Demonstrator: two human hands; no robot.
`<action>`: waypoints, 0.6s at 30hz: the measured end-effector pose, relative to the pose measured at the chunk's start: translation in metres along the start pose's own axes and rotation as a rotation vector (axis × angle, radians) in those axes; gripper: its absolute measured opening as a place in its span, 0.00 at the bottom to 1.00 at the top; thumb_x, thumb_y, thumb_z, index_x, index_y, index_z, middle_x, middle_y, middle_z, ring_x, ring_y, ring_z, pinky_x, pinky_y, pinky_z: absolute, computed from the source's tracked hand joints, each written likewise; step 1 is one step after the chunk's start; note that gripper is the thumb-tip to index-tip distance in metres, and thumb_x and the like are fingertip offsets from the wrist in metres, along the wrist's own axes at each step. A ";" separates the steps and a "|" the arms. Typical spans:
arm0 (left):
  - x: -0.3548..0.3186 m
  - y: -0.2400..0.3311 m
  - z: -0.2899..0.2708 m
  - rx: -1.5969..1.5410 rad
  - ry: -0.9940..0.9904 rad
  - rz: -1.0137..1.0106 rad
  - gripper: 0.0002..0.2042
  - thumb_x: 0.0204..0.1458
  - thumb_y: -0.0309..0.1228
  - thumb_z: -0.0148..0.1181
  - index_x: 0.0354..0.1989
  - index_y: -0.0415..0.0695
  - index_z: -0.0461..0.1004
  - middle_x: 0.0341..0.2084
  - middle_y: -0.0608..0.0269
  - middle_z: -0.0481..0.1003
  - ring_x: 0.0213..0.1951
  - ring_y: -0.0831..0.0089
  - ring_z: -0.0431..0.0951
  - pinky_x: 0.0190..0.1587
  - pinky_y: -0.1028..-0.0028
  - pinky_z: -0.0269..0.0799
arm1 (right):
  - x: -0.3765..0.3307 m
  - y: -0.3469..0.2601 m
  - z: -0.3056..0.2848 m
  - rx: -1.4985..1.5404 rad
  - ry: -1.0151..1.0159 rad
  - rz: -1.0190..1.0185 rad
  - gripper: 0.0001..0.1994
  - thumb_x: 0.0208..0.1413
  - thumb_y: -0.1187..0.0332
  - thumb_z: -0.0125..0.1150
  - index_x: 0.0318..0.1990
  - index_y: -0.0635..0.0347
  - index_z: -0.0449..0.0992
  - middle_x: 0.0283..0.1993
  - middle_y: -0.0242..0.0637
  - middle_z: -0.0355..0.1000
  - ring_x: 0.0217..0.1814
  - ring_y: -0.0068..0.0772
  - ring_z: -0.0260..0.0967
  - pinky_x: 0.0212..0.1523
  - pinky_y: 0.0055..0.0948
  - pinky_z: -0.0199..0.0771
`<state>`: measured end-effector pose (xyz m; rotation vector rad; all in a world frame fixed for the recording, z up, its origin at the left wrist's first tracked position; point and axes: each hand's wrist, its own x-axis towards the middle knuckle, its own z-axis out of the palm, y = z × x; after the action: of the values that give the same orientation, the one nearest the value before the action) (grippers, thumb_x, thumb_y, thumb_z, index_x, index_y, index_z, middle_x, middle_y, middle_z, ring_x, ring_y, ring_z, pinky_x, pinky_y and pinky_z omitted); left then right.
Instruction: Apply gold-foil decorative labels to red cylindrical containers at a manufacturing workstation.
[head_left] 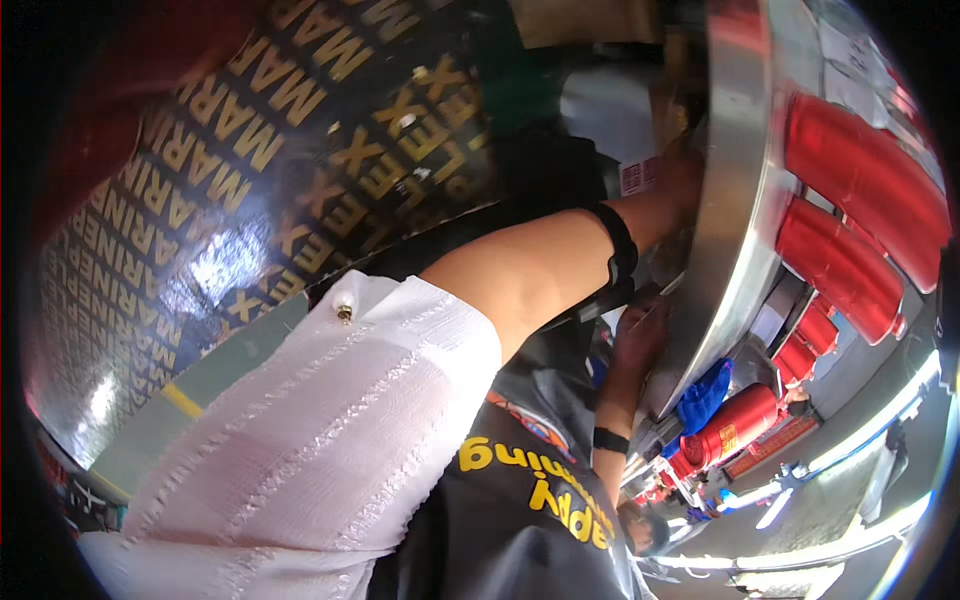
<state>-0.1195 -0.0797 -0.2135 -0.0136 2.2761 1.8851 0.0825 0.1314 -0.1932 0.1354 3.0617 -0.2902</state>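
Observation:
From the lower left my left arm, in a white sleeve with a black band on the wrist, stretches to the right. My left hand (668, 190) is in shadow beside the metal edge, near a white label with a square printed code (638, 177); its fingers are too dark and blurred to make out. Lower down, my right hand (642, 325) is at the same edge, its wrist also banded in black. Its fingers look bent and closed, but what they hold, if anything, cannot be made out. A black apron (535, 500) with yellow lettering covers my front.
A glossy dark board (250, 170) with gold print fills the upper left. Along the right runs a shiny metal table edge (735, 200). Beyond it are several red rounded casings (865, 185) and a blue cloth-like thing (706, 396). Another person (645, 528) shows at the bottom.

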 end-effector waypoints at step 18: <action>0.097 0.179 0.059 0.057 -0.099 0.620 0.23 0.48 0.31 0.59 0.54 0.39 0.70 0.46 0.54 0.75 0.47 0.64 0.77 0.48 0.67 0.72 | 0.127 0.045 -0.047 0.438 0.532 0.175 0.13 0.63 0.65 0.43 0.48 0.61 0.69 0.45 0.36 0.69 0.46 0.33 0.67 0.43 0.28 0.71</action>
<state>-0.2288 0.0228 -0.0643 0.8642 2.4426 2.0069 -0.0419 0.1942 -0.1646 0.5838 3.3968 -1.0652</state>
